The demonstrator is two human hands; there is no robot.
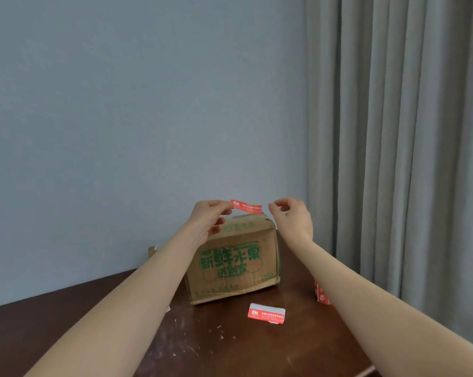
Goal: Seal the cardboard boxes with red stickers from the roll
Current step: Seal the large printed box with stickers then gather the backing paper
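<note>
The left hand point(209, 223) pinches the left end of a narrow red paper sticker point(246, 207) between thumb and forefinger. It holds the strip roughly level in the air, just above the top of a worn brown cardboard box with green printing point(232, 265). The box stands toward the far edge of the dark wooden table point(229, 349). The right hand point(293, 217) hovers at the strip's other end, thumb and forefinger curled toward each other. A sliver of wall shows between them and the sticker, so this hand appears to grip nothing.

The sticker looks feather-light and limp, bowing slightly along its span. Its underside is probably tacky, so it would likely fold onto itself or cling to skin if it sagged. It is best held by the very tips of both ends, kept taut, then laid across the flap seam and smoothed from the middle outward. The box looks light, with soft, dented corrugated walls. Its top may give under pressure, so gentle pressing with flat fingers seems wise.

A second red sticker on white backing point(266, 314) lies in front of the box. The roll of red stickers point(321, 295) sits toward the table's right edge, partly hidden by the right forearm.
</note>
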